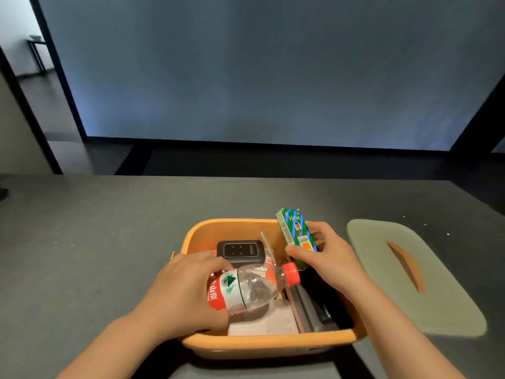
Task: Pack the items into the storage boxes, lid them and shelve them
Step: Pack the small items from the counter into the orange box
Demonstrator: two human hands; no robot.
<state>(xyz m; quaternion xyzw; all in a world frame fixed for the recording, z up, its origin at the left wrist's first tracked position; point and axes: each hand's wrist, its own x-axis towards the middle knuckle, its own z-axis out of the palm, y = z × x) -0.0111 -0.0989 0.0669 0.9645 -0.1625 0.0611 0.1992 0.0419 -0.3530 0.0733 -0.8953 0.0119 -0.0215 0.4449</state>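
Gripping a water bottle (247, 288) sideways over the orange storage box (267, 344), the left hand (185, 294) should lay it flat, while the right hand (328, 258), pinching a green carton (296, 236) over the box's right side, slots it upright.

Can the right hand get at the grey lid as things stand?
Probably not straight away: the right hand grips the green carton over the orange box. The grey lid lies uncovered on the table just to its right, so once that grip empties, the way looks free.
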